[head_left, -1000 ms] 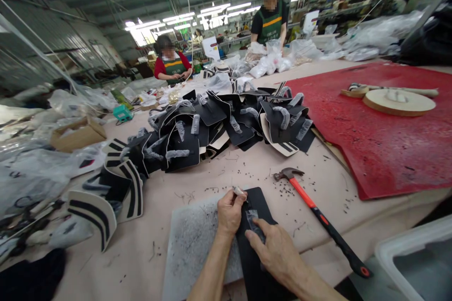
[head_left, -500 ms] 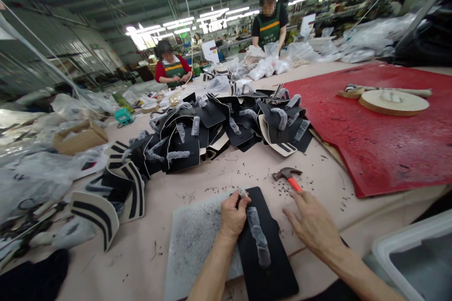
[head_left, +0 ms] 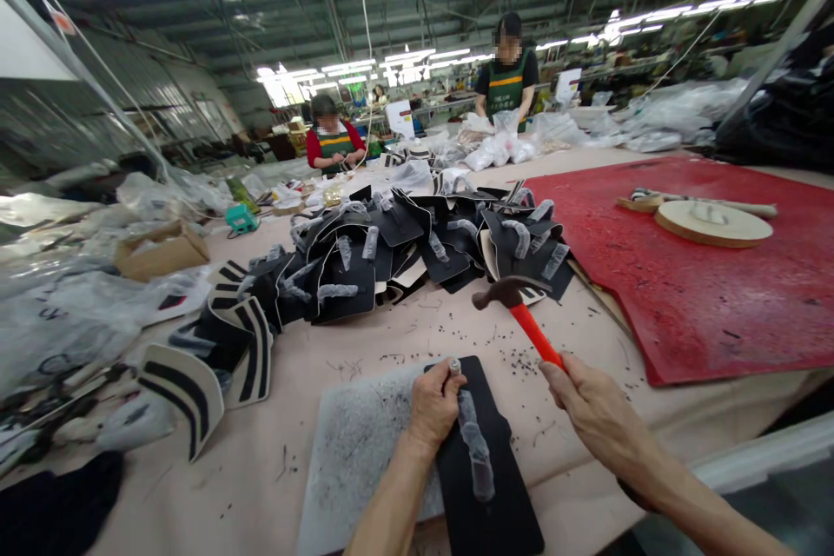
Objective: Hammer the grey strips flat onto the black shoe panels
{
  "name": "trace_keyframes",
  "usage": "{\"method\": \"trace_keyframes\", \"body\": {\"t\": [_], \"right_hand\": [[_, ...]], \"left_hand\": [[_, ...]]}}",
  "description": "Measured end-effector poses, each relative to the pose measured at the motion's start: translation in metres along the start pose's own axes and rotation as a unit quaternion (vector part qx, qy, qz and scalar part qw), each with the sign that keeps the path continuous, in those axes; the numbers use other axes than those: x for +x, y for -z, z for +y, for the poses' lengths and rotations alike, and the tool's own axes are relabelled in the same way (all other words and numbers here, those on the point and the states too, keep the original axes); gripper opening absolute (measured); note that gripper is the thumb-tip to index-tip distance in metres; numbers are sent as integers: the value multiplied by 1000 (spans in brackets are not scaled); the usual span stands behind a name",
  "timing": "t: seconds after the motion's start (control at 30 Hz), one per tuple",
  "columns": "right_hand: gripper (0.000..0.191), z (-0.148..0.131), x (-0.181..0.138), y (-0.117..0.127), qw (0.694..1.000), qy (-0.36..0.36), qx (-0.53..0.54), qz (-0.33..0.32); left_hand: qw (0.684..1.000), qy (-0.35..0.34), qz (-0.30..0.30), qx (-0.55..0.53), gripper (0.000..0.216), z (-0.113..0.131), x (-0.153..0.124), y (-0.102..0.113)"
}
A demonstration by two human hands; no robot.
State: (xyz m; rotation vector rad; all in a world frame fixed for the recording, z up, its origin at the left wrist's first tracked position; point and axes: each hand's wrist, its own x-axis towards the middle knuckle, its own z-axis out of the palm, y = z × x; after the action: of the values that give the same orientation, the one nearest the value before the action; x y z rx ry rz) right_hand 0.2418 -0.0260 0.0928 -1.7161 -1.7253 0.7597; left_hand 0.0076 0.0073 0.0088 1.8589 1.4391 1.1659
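My left hand [head_left: 433, 407] is closed round a short metal punch [head_left: 454, 366], whose round silver end shows above the fingers. The hand rests near the top of a black panel [head_left: 514, 495], where the punch's lower end is hidden. A strap wrapped in clear plastic [head_left: 480, 465] runs down that panel, which overlaps a speckled pale board [head_left: 365, 434]. My right hand [head_left: 590, 395] grips a claw hammer [head_left: 535, 332] by its orange handle. The dark hammer head is raised off the table, up and to the right of the punch.
A heap of black and cream panels with plastic-wrapped straps [head_left: 404, 234] lies behind the board. Striped pieces [head_left: 186, 387] lie to the left. A red sheet [head_left: 691, 295] with a tape roll [head_left: 713, 223] covers the right. Two co-workers stand across the table. Black scraps dot the cloth.
My right hand has closed on the hammer handle and lifted the hammer off the table. My left hand keeps the punch at the panel. The view has tilted up slightly.
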Motion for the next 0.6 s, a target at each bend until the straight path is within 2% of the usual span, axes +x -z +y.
{"method": "trace_keyframes", "body": {"t": [0.03, 0.1, 0.17, 0.23, 0.27, 0.33, 0.4, 0.43, 0.47, 0.5, 0.57, 0.6], "right_hand": [[36, -6, -1, 0, 997, 54, -47, 15], [31, -14, 1, 3, 979, 133, -151, 0], [25, -23, 6, 12, 955, 172, -233, -59], [24, -38, 12, 27, 943, 192, -266, -64], [26, -47, 15, 35, 945, 201, -258, -30], [30, -64, 17, 47, 953, 204, -201, 95], [31, -70, 13, 46, 948, 190, -127, 223], [31, -67, 9, 41, 945, 191, -110, 240], [32, -61, 5, 34, 947, 197, -115, 224], [33, -52, 1, 25, 952, 213, -139, 170], [33, -31, -5, 11, 952, 219, -214, 15], [31, -21, -7, 7, 947, 205, -245, -42]], "left_hand": [[1000, 1, 3, 1, 14, -1, 0, 0], [1000, 2, 7, 7, 14, -2, -1, -2], [1000, 6, 10, 11, 13, -2, -1, -2], [1000, 10, 12, 7, 14, -2, -1, -3], [1000, 11, 14, 4, 15, -2, -1, -3], [1000, 6, 16, -2, 16, -2, -1, -3], [1000, 1, 17, -2, 16, -2, 0, -2], [1000, 0, 16, 0, 16, -3, 0, -2], [1000, 2, 14, 3, 16, -3, 0, -2], [1000, 5, 13, 7, 16, -3, 0, -2], [1000, 11, 14, 15, 15, -3, 0, -3], [1000, 14, 15, 18, 15, -3, 0, -3]]}}
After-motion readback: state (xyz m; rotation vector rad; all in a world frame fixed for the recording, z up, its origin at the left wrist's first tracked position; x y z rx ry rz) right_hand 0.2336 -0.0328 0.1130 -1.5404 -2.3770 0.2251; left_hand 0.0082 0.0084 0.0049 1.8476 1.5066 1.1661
